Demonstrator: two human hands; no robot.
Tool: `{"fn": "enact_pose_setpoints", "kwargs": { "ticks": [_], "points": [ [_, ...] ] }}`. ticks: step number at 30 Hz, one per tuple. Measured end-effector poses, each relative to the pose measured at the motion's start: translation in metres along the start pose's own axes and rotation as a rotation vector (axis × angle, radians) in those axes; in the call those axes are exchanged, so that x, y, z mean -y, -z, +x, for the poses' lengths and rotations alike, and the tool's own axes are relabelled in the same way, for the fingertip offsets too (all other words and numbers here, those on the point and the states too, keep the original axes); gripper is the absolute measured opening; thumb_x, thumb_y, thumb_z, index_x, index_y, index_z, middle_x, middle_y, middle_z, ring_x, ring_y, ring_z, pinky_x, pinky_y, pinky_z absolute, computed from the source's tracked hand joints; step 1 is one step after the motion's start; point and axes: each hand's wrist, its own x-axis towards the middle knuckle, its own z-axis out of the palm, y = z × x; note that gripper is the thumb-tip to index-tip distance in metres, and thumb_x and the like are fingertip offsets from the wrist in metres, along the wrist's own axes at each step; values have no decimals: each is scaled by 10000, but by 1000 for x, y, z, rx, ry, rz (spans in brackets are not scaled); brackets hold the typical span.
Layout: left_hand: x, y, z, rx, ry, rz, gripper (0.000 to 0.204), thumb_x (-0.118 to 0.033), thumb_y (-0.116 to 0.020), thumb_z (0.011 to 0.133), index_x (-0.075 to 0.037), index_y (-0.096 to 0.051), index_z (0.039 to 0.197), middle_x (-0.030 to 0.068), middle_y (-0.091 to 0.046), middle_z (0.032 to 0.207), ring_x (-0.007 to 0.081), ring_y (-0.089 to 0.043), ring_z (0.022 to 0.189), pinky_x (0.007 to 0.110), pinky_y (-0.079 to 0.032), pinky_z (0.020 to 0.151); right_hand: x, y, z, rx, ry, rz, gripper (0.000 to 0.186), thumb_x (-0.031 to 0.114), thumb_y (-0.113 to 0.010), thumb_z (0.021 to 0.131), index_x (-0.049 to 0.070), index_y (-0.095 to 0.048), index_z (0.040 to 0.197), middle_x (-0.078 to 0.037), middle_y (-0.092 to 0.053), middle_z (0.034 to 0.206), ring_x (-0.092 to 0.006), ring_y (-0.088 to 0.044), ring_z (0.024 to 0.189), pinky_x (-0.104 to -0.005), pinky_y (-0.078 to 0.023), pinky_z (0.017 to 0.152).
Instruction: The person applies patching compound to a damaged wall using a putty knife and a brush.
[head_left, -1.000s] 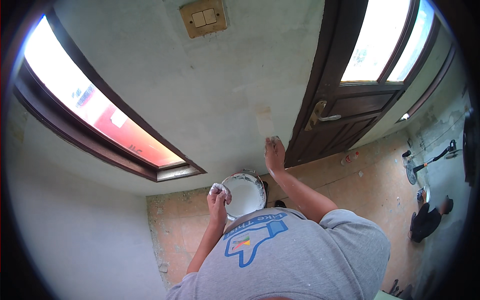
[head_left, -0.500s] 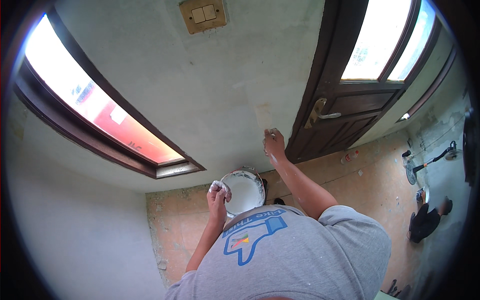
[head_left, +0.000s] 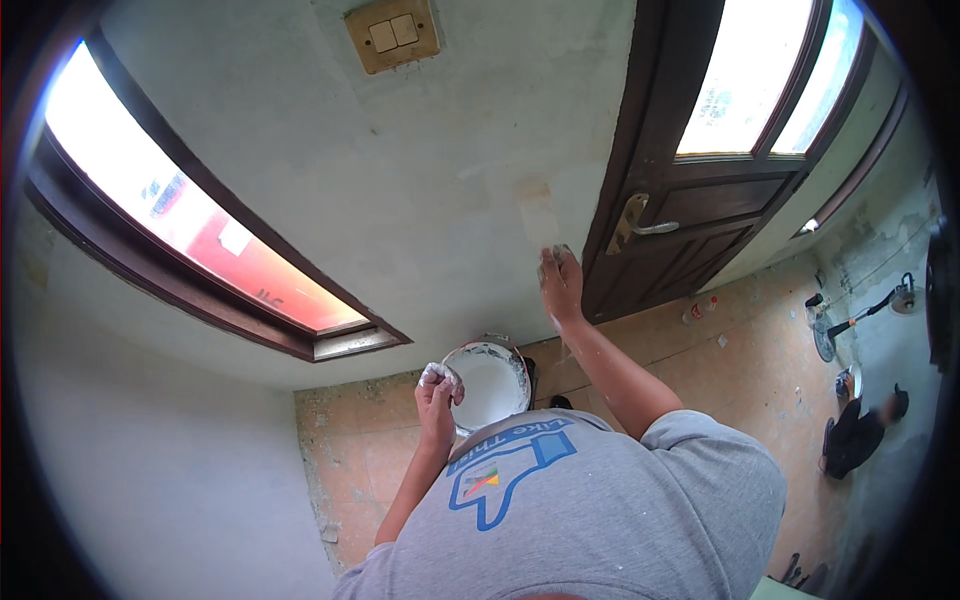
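Observation:
My right hand (head_left: 560,285) is raised against the pale wall (head_left: 400,180), right beside the dark door frame (head_left: 612,190). Its fingers are closed around a small grey tool (head_left: 557,250) pressed to the wall; I cannot tell what kind of tool it is. Just above it is a lighter patch on the wall (head_left: 537,205). My left hand (head_left: 438,390) is held lower, at the rim of a white bucket (head_left: 512,352) filled with white paste, fingers closed on a whitish lump (head_left: 437,374). The bucket stands on the tiled floor by the wall.
A brown window (head_left: 200,240) is set in the wall on the left. A beige switch plate (head_left: 393,35) sits high on the wall. The dark door (head_left: 700,210) has a metal handle (head_left: 640,225). Tools (head_left: 850,315) and dark objects (head_left: 860,430) lie on the floor to the right.
My right hand has slid up the wall along the door frame. My left hand has stayed by the bucket, shifting only slightly.

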Motion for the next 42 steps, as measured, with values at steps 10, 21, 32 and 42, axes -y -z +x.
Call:
{"fn": "enact_pose_setpoints", "kwargs": {
  "ticks": [10,21,32,42],
  "points": [
    [3,-12,5,32,33,12,101,-114,-479,922,-77,-464,830,20,-455,700,107,-432,623,249,-349,560,-36,27,-6,-57,-414,-38,207,237,-537,1009,117,-495,845,69,-398,564,-38,-344,411,-247,-253,367],
    [8,-27,7,21,47,17,95,-110,-479,923,-79,-460,835,22,-455,702,116,-436,628,259,-357,578,-4,69,15,-159,-18,20,193,160,-566,980,72,-529,812,72,-396,614,-28,-375,553,-243,-291,492],
    [13,-39,16,31,79,62,85,-104,-465,923,-74,-457,844,23,-454,711,115,-439,637,258,-358,582,-67,112,30,-177,-234,-149,209,215,-565,956,89,-563,789,42,-430,595,-54,-398,516,-240,-303,470],
    [9,-18,12,-22,29,9,84,-70,-497,923,-54,-490,841,16,-485,719,93,-452,614,240,-366,573,-78,55,-65,109,-245,-543,282,232,-530,971,-24,-598,872,-121,-600,725,-223,-558,665,-366,-431,636]
  ]
}}
